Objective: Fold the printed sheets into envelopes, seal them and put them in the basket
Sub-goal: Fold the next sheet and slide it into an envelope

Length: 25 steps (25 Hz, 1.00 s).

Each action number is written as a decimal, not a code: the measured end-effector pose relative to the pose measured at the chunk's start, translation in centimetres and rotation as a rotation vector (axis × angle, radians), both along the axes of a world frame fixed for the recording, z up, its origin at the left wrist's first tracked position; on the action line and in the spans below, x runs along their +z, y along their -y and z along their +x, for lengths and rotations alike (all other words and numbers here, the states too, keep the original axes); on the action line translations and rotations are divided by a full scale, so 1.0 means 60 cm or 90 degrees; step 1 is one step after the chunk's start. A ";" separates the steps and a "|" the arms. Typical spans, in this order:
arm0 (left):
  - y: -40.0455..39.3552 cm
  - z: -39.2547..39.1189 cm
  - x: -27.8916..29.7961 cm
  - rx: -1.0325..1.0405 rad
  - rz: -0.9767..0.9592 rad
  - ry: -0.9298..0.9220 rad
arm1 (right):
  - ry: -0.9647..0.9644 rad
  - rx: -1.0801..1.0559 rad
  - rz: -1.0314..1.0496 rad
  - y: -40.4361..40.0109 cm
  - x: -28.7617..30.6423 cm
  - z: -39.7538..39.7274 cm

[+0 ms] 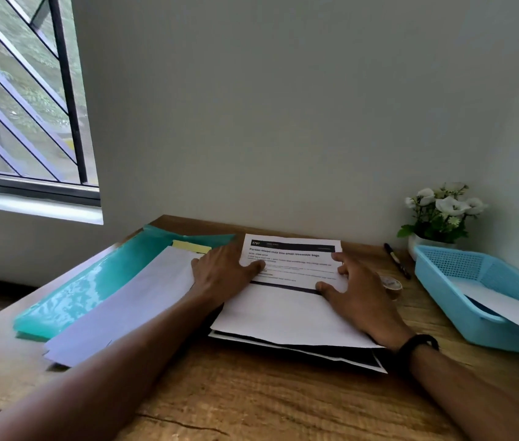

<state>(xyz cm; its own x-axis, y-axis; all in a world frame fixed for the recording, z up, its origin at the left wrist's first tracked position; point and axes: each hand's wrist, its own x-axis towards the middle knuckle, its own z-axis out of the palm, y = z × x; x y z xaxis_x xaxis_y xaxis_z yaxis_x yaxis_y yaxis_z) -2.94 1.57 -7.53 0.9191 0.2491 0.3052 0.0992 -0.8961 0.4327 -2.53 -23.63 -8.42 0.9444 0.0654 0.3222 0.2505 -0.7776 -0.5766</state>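
Printed sheet under both hands' fingers.

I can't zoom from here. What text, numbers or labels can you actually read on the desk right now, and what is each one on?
"3797": white on the dark band along the far edge of the printed sheet.
"Portion mixed nuts into small resealable bags": bold heading on the same sheet.
Smaller lines below the heading: too small and blurred to read.
Pen, tape roll, basket: no readable text.

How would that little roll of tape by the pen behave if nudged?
The tape roll looks small and probably light, so it would likely slide easily on the smooth wooden table. It seems to lie flat, so rolling away looks unlikely unless tipped on edge.
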 end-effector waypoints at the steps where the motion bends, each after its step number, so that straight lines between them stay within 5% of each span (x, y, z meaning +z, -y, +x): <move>1: -0.003 0.005 -0.001 0.002 0.004 -0.010 | 0.000 0.002 0.006 0.001 -0.001 0.002; 7: -0.018 0.029 -0.007 0.016 -0.099 -0.021 | -0.008 0.007 -0.015 -0.001 -0.002 0.002; 14: -0.023 0.026 0.003 -0.055 -0.377 0.145 | -0.013 0.022 0.068 0.004 -0.002 0.000; 20: -0.031 0.019 0.031 -0.137 -0.685 0.146 | 0.096 0.006 0.339 0.005 0.023 -0.005; 25: -0.034 0.012 0.039 -0.208 -0.791 0.112 | 0.063 0.009 0.483 0.022 0.038 0.009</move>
<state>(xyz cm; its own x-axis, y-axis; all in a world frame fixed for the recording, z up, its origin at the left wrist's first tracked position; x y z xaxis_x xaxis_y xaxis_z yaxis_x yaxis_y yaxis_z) -2.22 3.60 -5.21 0.9622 0.2240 0.1548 -0.1892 0.1411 0.9718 -2.01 -24.98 -6.17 0.9095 -0.1959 0.3668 0.3357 -0.1744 -0.9257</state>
